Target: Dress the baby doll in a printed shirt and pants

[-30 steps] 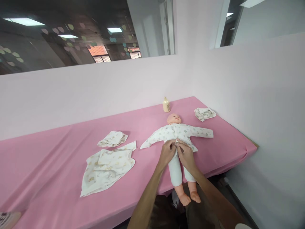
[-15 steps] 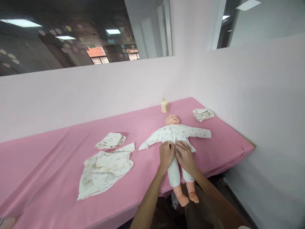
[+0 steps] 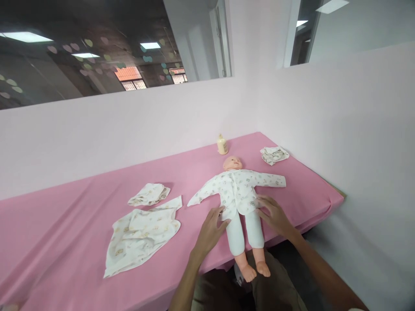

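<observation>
A baby doll (image 3: 238,190) lies on its back on the pink table (image 3: 81,224), head toward the wall, feet hanging over the front edge. It wears a printed white top and white trousers. My left hand (image 3: 210,231) rests open on the table at the doll's left hip, fingertips touching the hem of the top. My right hand (image 3: 274,214) lies open and flat at the other hip, fingers at the hem. Neither hand holds anything.
A spread printed garment (image 3: 142,233) and a smaller folded one (image 3: 149,194) lie left of the doll. A cream bottle (image 3: 222,144) stands by the wall behind the doll's head. A crumpled cloth (image 3: 274,154) sits at the far right corner. The table's front edge is near me.
Both hands left the middle of the doll's top, where they pinched its fastening, and spread apart to the hips, opening flat. The top now lies smooth and closed.
</observation>
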Demonstrator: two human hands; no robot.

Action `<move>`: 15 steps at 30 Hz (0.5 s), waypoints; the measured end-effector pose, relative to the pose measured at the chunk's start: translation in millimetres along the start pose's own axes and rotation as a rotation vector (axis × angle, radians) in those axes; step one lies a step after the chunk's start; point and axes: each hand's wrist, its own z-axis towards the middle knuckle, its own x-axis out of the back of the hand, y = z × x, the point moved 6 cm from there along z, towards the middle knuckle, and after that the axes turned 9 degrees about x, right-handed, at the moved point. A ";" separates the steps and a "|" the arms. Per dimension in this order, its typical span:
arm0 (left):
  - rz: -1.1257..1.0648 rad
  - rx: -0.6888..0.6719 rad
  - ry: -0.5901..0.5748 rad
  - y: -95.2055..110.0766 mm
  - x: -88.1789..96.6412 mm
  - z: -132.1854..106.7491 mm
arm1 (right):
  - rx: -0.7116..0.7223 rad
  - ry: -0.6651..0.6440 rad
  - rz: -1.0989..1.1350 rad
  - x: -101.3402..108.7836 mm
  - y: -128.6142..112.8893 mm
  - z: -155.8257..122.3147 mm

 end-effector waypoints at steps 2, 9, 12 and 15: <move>-0.002 0.022 0.002 -5.6 0.4 1.7 | -0.073 0.032 0.011 7.0 16.8 4.0; -0.035 0.051 0.135 -28.9 -10.5 0.1 | -0.457 0.193 -0.208 52.8 116.5 76.4; -0.060 0.051 0.192 -35.3 -17.8 -2.9 | -0.479 0.119 -0.365 56.1 147.2 119.5; -0.062 0.059 0.209 -39.0 -21.3 -4.3 | -0.423 0.072 -0.363 51.6 161.6 149.7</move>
